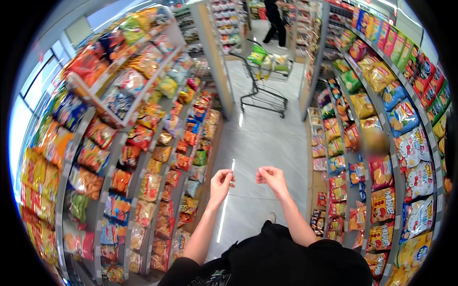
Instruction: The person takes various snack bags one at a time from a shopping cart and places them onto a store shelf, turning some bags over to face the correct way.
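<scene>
Both bare hands are raised in front of my body over the grey tiled floor (pixel 261 143), apart from each other. My left hand (pixel 222 184) has its fingers curled, with thumb and index fingertips together; I cannot make out anything held. My right hand (pixel 271 179) is curled in a similar way, thumb near the index finger, and whether something small sits between them cannot be told. Neither hand touches the shelves. Farther up the aisle stands a dark metal shopping cart (pixel 264 94) with a green bag (pixel 257 54) and other packages in its basket.
Shelves of bagged snacks (pixel 152 186) line the left side, with a tilted display bin (pixel 96 100) on top. Snack shelves (pixel 382 205) also run along the right. Shelf end panels (pixel 214 60) flank the aisle beyond. A person in dark trousers (pixel 275 25) is behind the cart.
</scene>
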A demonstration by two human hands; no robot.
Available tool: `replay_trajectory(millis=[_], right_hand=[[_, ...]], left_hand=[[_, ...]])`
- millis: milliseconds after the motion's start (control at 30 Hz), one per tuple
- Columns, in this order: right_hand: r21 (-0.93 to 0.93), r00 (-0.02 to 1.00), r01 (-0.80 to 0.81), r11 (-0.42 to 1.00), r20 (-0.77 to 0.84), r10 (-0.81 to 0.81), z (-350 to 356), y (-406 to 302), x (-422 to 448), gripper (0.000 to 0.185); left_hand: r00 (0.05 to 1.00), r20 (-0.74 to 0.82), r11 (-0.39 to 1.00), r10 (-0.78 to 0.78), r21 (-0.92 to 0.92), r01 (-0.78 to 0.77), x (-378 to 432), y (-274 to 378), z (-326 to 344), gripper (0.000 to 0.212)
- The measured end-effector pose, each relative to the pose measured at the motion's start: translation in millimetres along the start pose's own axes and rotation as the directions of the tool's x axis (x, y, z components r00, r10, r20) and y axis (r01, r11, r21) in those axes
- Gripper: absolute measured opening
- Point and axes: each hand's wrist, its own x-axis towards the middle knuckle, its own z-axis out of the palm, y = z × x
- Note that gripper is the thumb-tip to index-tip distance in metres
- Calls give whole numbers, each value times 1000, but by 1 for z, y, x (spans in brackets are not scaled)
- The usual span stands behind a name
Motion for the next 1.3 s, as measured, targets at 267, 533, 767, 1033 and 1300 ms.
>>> replay_trajectory(millis=[267,533,767,1033,1300], right_hand=[[-49,988,74,996,-132,-80,-98,-60,54,19],[11,960,9,1000,-279,-5,-141,-83,127,18],[-78,957,8,997,-290,-30,-158,-138,243,18],[-106,954,61,993,-286,-89,-167,-197,358,19],[-78,939,-59,995,-342,29,-209,-222,457,23]], left_hand=[[980,177,996,-90,34,85,96,-17,103,12],[954,237,982,-184,72,172,193,-51,129,16],[938,281,979,-202,33,201,313,-54,163,17],[925,319,977,-206,17,211,441,-44,195,16],[887,352,954,-299,121,274,538,-63,238,17]])
